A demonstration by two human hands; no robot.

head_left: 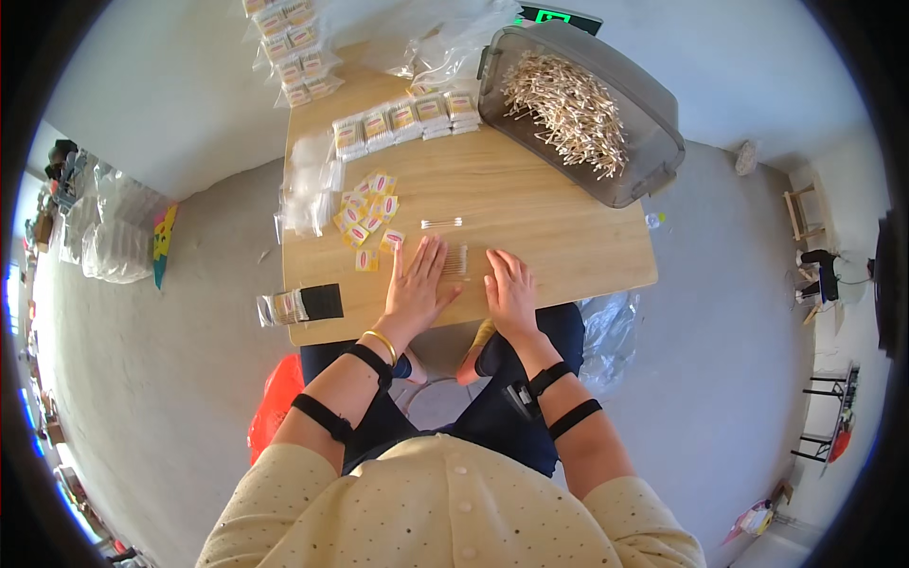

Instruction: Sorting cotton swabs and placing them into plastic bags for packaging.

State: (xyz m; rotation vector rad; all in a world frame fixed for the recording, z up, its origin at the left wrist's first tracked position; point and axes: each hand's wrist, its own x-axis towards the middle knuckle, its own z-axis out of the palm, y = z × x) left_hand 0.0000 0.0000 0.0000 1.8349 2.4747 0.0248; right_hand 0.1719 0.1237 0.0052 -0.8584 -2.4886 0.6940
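My left hand [414, 291] lies on the wooden table with its fingers stretched out, at the left end of a small row of cotton swabs [457, 259]. Whether its fingertips touch the swabs I cannot tell. Just right of that row rests my right hand [511, 292], fingers extended and nothing visible in them. A few more swabs [441, 223] lie side by side a little farther off. Small yellow-and-white printed cards [367, 210] are scattered beyond my left hand, with one card [391, 240] close to its fingertips.
A grey plastic bin [653, 142] heaped with loose swabs stands at the far right. Packed swab bundles [402, 119] line the back, with clear bags [311, 185] at the left. A dark-ended packet [301, 305] overhangs the left edge of the table [568, 246].
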